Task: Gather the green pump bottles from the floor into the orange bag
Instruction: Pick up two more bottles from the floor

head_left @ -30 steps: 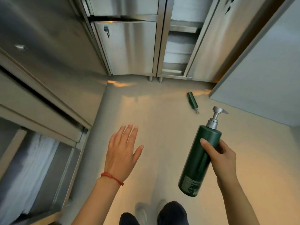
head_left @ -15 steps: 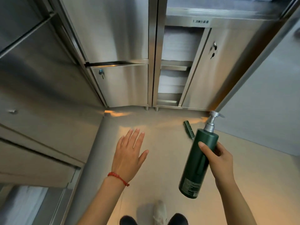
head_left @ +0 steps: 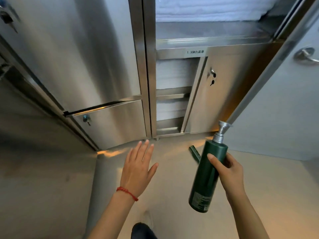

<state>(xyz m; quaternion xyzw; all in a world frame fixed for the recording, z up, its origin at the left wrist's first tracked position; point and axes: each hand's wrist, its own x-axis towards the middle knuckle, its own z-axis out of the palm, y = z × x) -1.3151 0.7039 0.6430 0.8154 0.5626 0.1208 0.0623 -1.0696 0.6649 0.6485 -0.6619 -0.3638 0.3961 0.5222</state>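
Observation:
My right hand [head_left: 227, 171] grips a tall dark green pump bottle [head_left: 204, 180] with a silver pump head, held upright and slightly tilted above the floor. A second green bottle [head_left: 194, 152] lies on the beige floor just behind it, partly hidden by the held bottle. My left hand [head_left: 138, 166] hovers over the floor with fingers straight and spread, holding nothing; a red string circles its wrist. No orange bag is in view.
Stainless steel cabinets [head_left: 107, 83] line the left side and the back. An open cabinet section [head_left: 172, 100] shows shelves with folded white linen. A grey door with a lever handle [head_left: 307, 55] stands at right. My dark trouser leg [head_left: 141, 231] shows at the bottom.
The view has tilted up and moved toward the back cabinets. The bottle on the floor now sits close behind the held bottle. Both hands keep their poses.

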